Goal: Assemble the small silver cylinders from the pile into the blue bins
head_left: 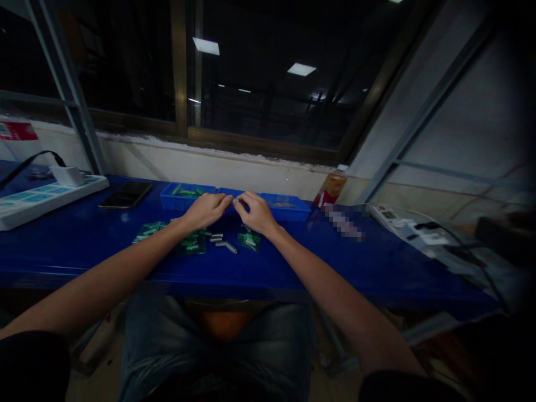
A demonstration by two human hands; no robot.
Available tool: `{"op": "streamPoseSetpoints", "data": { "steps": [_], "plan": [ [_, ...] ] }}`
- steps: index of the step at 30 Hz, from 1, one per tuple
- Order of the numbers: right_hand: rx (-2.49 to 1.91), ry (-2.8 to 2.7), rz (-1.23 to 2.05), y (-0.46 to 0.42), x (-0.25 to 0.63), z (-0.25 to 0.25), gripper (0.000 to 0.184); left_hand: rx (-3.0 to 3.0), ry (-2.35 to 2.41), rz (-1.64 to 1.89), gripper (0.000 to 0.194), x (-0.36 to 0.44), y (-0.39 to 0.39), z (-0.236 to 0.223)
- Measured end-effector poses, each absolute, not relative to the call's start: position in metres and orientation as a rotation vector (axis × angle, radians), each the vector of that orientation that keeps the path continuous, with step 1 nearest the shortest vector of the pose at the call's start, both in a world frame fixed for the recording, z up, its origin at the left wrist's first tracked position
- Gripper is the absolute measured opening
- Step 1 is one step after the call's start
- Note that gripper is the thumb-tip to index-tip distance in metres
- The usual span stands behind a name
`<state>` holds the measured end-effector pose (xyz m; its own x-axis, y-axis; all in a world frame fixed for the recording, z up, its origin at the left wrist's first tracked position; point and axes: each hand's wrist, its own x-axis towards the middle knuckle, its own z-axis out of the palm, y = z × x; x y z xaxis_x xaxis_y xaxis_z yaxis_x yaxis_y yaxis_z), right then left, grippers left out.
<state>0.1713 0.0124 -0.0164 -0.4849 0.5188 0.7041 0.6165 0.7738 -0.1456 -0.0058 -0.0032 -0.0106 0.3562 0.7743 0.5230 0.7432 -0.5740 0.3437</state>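
Note:
My left hand (206, 211) and my right hand (257, 215) meet above the blue table, fingertips close together in front of a blue divided tray (293, 214). Both hands are closed in a pinch; whatever is between the fingertips is too small to make out. Green pieces (187, 191) lie in the tray's left compartment, while the middle one is partly hidden by my hands. Below the hands, several short silvery metal pieces (231, 247) lie loose. Clear bags with green pieces rest on either side: one bag (250, 241) near my right wrist, others (193, 243) beside and under my left forearm.
A dark phone (127, 195) lies left of the tray, beside a white power strip (54, 192) with a plugged-in adapter (68, 176). Right of the tray stands a bottle (332, 188) with a red label. Farther right, another power strip (396, 224) trails cables. A window wall borders the table's back.

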Motion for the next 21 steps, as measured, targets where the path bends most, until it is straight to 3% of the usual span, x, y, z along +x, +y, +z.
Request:
{"op": "streamPoseSetpoints", "data": {
  "steps": [4, 6, 15, 21],
  "plan": [
    [-0.934, -2.083, -0.215, 0.023, 0.178, -0.019, 0.030, 2.603, 1.239, 0.446, 0.027, -0.023, -0.001, -0.008],
    [-0.994, -2.007, -0.233, 0.032, 0.184, -0.021, 0.027, 2.569, 1.178, 0.328, 0.027, -0.028, -0.001, -0.009],
    [-1.225, -1.885, -0.238, 0.056, 0.202, -0.031, 0.014, 2.592, 1.077, 0.364, 0.018, -0.028, 0.001, -0.012],
    [-1.196, -1.868, -0.247, 0.049, 0.196, -0.025, 0.016, 2.664, 1.133, 0.301, 0.014, -0.025, 0.001, -0.014]
  ]
}}
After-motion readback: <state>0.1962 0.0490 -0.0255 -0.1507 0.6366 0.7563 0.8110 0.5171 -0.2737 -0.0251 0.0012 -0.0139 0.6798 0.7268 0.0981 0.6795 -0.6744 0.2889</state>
